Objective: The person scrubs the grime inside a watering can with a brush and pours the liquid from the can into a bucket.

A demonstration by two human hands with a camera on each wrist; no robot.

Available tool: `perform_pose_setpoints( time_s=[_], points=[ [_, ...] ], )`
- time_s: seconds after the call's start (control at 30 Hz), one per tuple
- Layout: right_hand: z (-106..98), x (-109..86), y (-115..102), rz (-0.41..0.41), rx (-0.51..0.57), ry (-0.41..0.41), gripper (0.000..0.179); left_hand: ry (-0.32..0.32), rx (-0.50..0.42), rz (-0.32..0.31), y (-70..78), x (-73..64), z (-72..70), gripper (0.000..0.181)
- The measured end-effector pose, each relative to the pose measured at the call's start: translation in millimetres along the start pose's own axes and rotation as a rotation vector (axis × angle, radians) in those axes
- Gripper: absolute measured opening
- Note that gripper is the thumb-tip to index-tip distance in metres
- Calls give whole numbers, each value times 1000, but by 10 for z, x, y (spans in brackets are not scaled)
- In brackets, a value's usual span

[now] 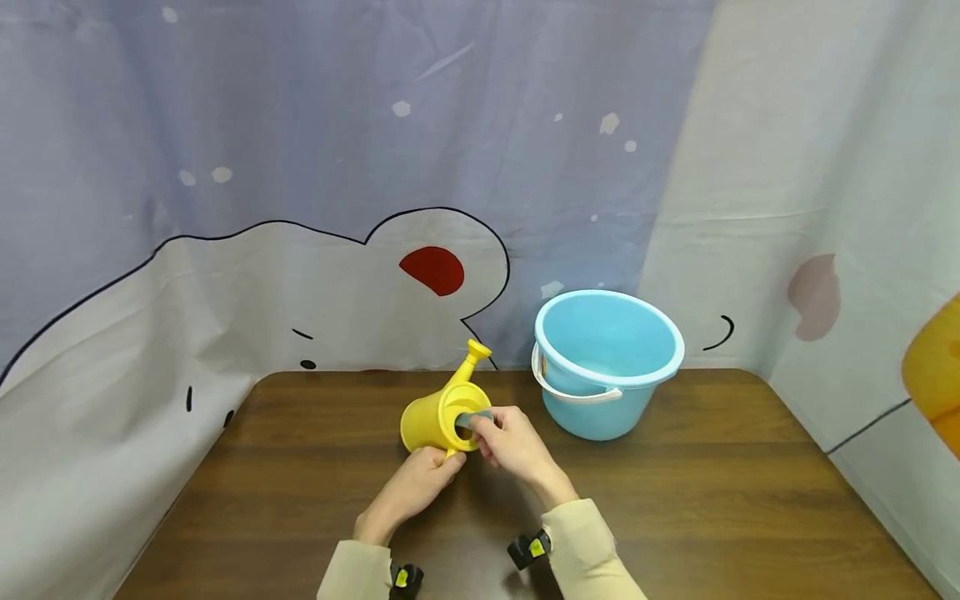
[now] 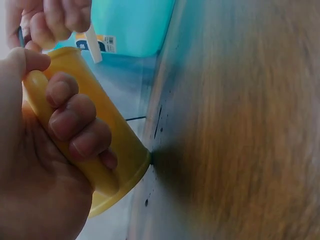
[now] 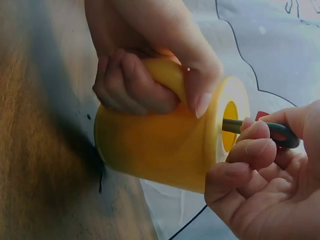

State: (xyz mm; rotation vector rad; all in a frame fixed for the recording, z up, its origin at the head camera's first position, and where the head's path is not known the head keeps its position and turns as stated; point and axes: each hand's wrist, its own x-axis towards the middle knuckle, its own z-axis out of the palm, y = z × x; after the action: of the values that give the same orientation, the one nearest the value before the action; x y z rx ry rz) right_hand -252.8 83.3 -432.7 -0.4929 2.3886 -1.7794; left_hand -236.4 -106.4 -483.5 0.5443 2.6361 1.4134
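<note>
A yellow toy watering can [image 1: 423, 423] is tilted low over the table, its round opening turned toward the right hand and its spout pointing up and away. My left hand [image 1: 420, 483] grips the can's handle [image 3: 165, 75], fingers curled round it and thumb near the rim. My right hand [image 1: 517, 446] pinches a slim dark green tool handle [image 3: 231, 125] with a loop-shaped end. The far end of this tool goes into the can's opening and is hidden inside, so I cannot tell its kind.
A light blue bucket [image 1: 598, 417] with a white carry handle [image 1: 577, 397] stands at the back right of the brown wooden table [image 1: 712, 500]. Behind the table hangs a printed curtain [image 1: 337, 292], which also runs along both sides.
</note>
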Motion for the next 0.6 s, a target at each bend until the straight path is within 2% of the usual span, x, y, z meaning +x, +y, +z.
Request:
perform_pose_setpoints(
  time_s=[0.1, 0.3, 0.6],
  points=[
    [13, 10, 3, -25, 39, -28, 31, -24, -11, -7, 4, -6, -7, 51],
    [-29, 18, 8, -55, 117, -151, 32, -34, -14, -20, 3, -7, -18, 51],
    [-252, -39, -27, -110, 203, -245, 29, -15, -19, -16, -4, 15, -33, 52]
  ],
)
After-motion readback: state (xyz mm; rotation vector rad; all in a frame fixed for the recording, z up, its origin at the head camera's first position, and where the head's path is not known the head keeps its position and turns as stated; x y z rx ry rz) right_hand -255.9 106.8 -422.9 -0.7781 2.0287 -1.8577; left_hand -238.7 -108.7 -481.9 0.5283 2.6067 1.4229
